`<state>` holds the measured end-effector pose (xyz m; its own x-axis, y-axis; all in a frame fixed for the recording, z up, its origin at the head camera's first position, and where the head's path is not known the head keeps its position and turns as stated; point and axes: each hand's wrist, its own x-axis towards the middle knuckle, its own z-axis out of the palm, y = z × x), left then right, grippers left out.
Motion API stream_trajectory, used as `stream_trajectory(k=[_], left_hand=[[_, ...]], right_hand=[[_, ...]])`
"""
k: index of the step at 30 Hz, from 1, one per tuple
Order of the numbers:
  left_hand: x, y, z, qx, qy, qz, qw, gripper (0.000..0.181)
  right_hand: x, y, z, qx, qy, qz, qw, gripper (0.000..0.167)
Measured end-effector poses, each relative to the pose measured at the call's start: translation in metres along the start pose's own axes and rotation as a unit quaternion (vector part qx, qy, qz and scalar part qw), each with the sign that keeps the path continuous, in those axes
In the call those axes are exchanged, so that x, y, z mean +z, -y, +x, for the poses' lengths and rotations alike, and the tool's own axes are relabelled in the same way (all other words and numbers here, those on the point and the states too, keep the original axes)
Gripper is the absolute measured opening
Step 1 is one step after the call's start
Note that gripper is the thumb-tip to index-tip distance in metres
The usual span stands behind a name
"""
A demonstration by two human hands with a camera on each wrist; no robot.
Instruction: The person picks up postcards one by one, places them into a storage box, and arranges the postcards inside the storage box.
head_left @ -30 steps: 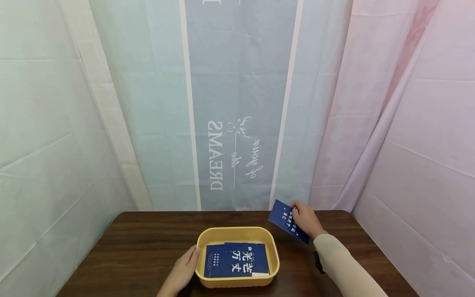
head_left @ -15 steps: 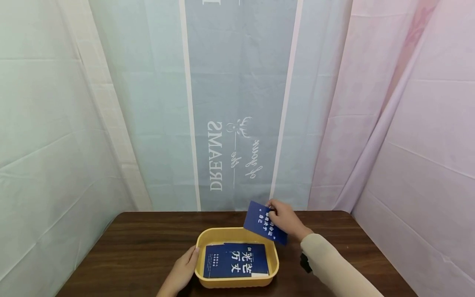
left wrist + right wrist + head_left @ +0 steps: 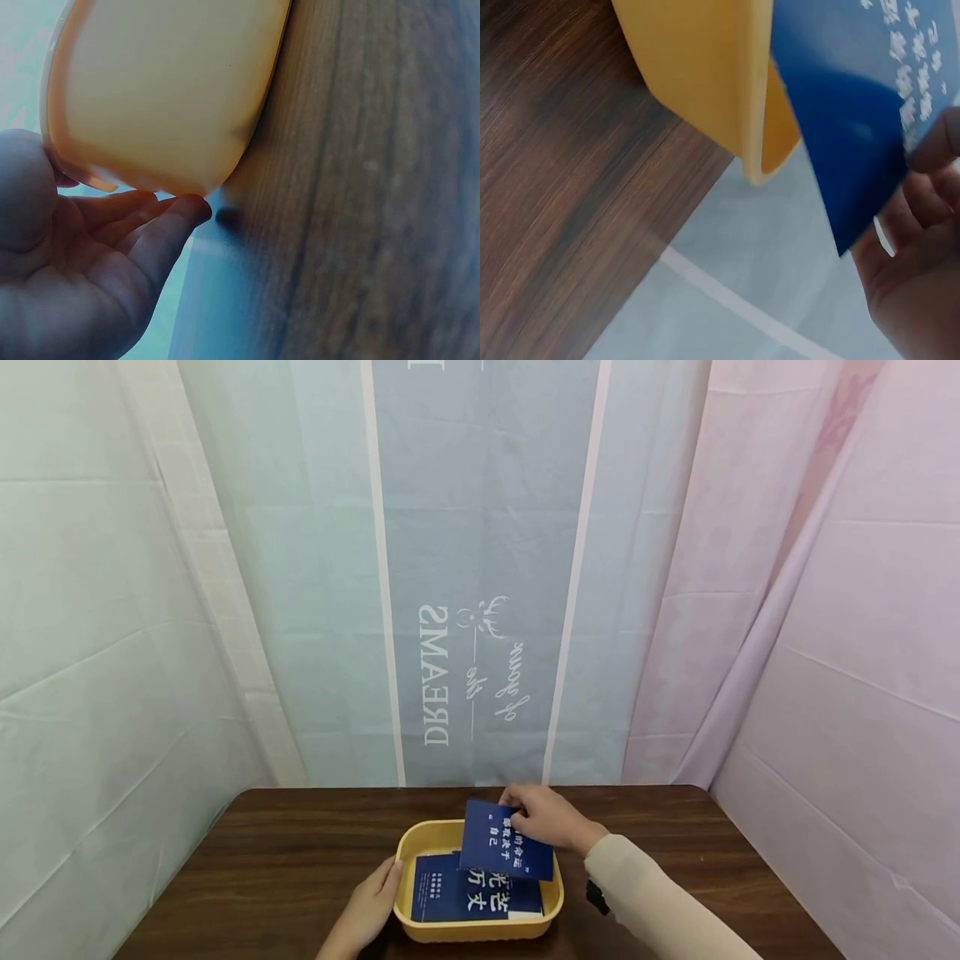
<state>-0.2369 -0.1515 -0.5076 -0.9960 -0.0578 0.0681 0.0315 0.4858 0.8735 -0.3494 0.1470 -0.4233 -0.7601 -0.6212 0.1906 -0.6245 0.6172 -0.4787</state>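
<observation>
A yellow plastic basin [image 3: 474, 932] stands on the table, with several dark blue cards [image 3: 438, 893] with white lettering lying inside. My left hand [image 3: 369, 903] grips its left side, the thumb at the rim; the left wrist view shows the fingers [image 3: 169, 236] against the outer wall. Above the basin's back right part, my right hand [image 3: 551, 817] pinches another dark blue card [image 3: 483, 843] by its far edge, thumb on the lettered face. This card hangs tilted over the basin and hides part of the cards below. In the right wrist view, the card [image 3: 836, 112] overlaps the basin's rim.
The dark wood-grain table [image 3: 300, 852] ends at a back edge just behind the basin. Pale printed curtains [image 3: 480, 568] hang behind it and at both sides. A small black item [image 3: 597, 897] shows beneath the right sleeve.
My right hand has carried the card leftward from the table's right side to above the basin. The left hand and the basin have stayed in place.
</observation>
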Motion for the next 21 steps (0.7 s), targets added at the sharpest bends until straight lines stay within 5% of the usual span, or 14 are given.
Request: stream_trajectory(k=[14, 21], left_hand=[[0.0, 0.001, 0.001, 0.009, 0.0, -0.001, 1.0, 0.058], [0.0, 0.002, 0.002, -0.001, 0.013, -0.008, 0.9999, 0.063]], right_hand=[[0.016, 0.017, 0.0, 0.036, 0.191, -0.029, 0.9805, 0.025], [0.029, 0.021, 0.002, 0.03, 0.21, -0.123, 0.9695, 0.041]])
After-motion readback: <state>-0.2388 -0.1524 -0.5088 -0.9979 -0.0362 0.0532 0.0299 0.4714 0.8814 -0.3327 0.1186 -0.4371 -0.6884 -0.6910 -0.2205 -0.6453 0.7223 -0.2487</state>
